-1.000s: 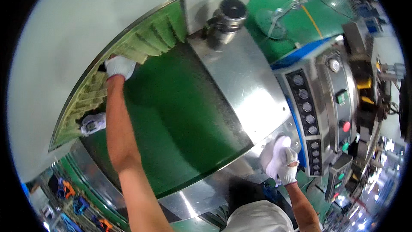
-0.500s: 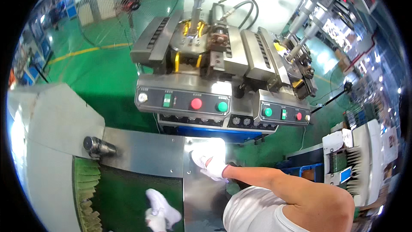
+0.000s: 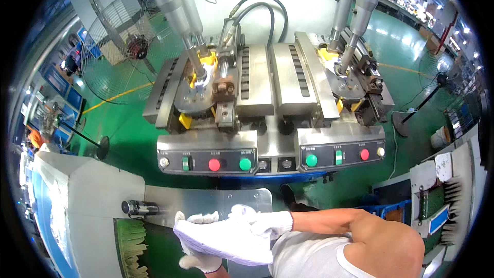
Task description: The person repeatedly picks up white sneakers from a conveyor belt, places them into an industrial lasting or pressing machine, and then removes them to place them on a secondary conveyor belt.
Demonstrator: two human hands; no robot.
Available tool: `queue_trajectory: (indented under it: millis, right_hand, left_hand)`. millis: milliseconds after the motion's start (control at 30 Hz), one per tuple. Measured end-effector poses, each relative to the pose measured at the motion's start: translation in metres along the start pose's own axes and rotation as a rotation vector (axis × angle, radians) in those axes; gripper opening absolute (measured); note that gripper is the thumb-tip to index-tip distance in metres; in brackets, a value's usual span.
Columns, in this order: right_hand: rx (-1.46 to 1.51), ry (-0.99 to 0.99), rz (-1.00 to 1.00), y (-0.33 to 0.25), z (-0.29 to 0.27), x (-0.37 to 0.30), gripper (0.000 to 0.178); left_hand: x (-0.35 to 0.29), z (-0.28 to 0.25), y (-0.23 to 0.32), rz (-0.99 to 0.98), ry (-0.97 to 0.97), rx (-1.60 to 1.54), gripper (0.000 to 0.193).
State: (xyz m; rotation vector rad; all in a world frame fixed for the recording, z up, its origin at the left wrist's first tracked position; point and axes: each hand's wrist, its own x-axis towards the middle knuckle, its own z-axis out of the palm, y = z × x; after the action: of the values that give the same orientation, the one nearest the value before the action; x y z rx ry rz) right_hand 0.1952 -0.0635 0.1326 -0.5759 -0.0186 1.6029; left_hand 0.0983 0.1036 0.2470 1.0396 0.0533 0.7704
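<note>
The white shoe (image 3: 222, 239) runs crosswise, left hand (image 3: 201, 262) gripping its left end, right hand (image 3: 268, 223) apparently holding its right.

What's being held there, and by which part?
A white shoe: the left hand wraps around its picture-left end; the right hand's exact hold is unclear.

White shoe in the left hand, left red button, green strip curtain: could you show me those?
White shoe (image 3: 218, 236): head view, on its white side.
Left red button (image 3: 214, 164): head view, on its round face.
Green strip curtain (image 3: 131, 247): head view, on its hanging strips.
</note>
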Motion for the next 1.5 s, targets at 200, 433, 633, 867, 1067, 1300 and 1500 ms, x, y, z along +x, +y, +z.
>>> queue_trajectory:
  millis: [200,433,633,867,1067,1300,1500]
  right_hand:
    - [-0.269,-0.142,-0.173,-0.097,0.002,-0.068,0.085]
    - [-0.118,-0.045,-0.415,-0.150,-0.038,-0.114,0.076]
    - [0.067,-0.072,-0.632,-0.184,0.007,-0.136,0.095]
    - [0.091,-0.012,-0.614,-0.185,0.011,-0.136,0.103]
    - [0.086,0.214,-0.633,-0.194,0.020,-0.144,0.104]
    - [0.110,0.345,-0.733,-0.215,0.033,-0.139,0.095]
    - [0.076,0.430,-0.732,-0.213,0.015,-0.131,0.090]
  left_hand:
    - [0.056,0.050,-0.048,-0.209,-0.115,0.176,0.103]
    - [0.135,0.092,-0.076,-0.111,-0.150,0.538,0.051]
    - [0.195,0.061,-0.089,0.052,-0.206,1.166,0.041]
    - [0.297,0.031,-0.160,0.192,-0.493,1.302,0.041]
    - [0.381,0.010,-0.252,0.136,-0.448,1.512,0.057]
    - [0.450,0.020,-0.335,-0.026,-0.274,1.829,0.062]
    - [0.478,0.042,-0.290,-0.049,-0.373,1.753,0.052]
